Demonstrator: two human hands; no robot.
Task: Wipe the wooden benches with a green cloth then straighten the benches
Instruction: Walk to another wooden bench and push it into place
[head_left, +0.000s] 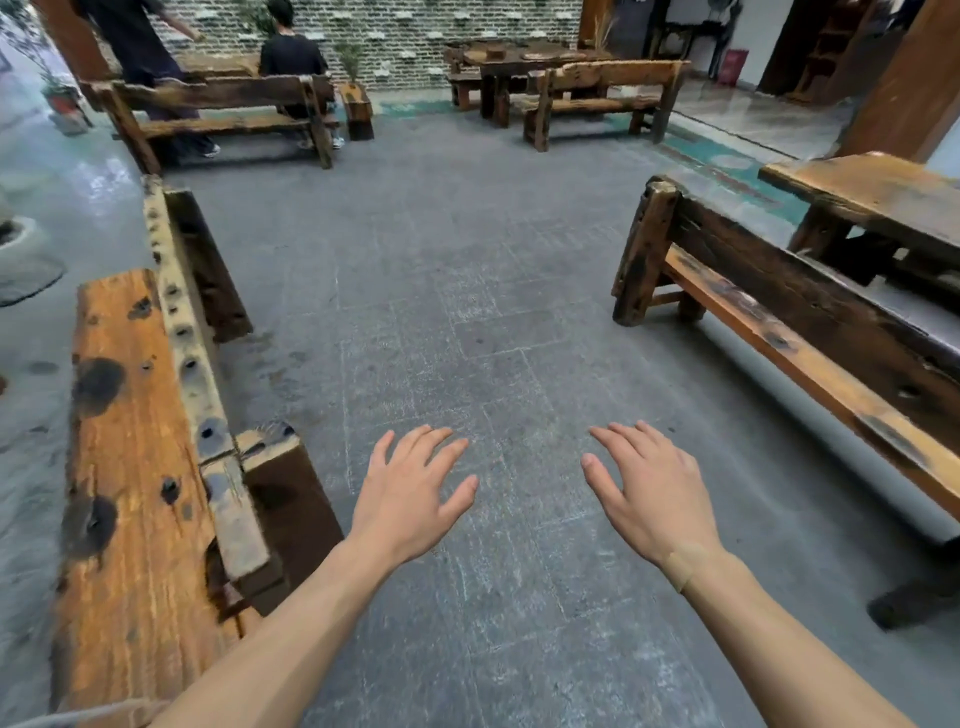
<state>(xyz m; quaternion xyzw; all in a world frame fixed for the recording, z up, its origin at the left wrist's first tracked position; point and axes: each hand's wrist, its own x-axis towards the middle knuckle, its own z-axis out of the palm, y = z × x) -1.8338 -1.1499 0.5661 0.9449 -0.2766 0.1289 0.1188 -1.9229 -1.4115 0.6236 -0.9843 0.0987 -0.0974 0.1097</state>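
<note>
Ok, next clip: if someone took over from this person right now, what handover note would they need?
Left hand: open, holding nothing, spread over the floor.
Right hand: open, holding nothing.
Green cloth: not in view.
Things: left bench beside the left arm; right bench across the aisle, angled away.
Done: cannot tell whether any bench has been wiped.
Left: find the cloth, wipe the benches, then straighten them.

Left hand (410, 499) and right hand (649, 493) outstretched, palms down, fingers spread
</note>
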